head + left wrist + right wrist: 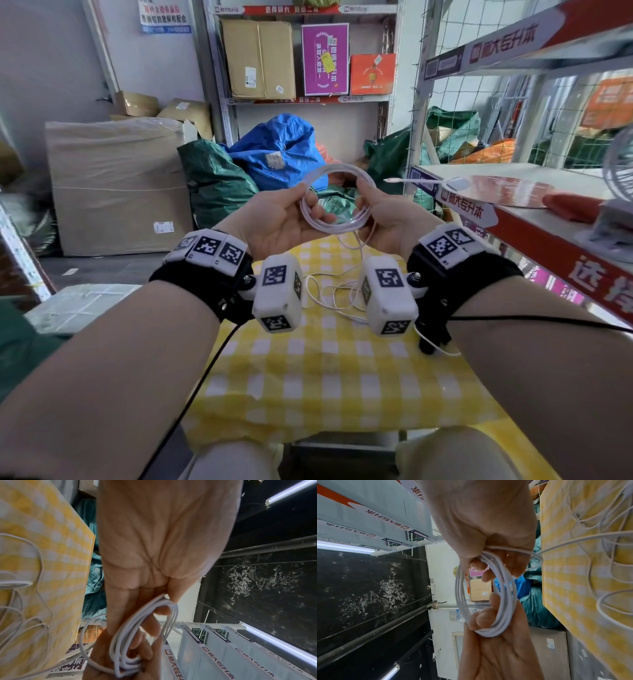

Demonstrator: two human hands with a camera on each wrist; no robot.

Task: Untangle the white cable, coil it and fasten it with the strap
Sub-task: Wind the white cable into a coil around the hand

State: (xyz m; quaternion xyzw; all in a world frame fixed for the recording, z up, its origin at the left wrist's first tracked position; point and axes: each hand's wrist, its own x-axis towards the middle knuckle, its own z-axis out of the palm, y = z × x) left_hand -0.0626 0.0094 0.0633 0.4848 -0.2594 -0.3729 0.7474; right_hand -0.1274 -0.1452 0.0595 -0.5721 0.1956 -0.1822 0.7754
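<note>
White cable [337,198] sits half coiled in the air — left hand [274,222] and right hand [387,219] each pinch a side. Slack on the cloth [329,373] may snag — loops could spring loose.

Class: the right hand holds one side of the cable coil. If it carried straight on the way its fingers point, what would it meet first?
Probably the left hand, gripping the opposite side of the white cable coil; the right hand points inward across it. Depth is uncertain.
</note>
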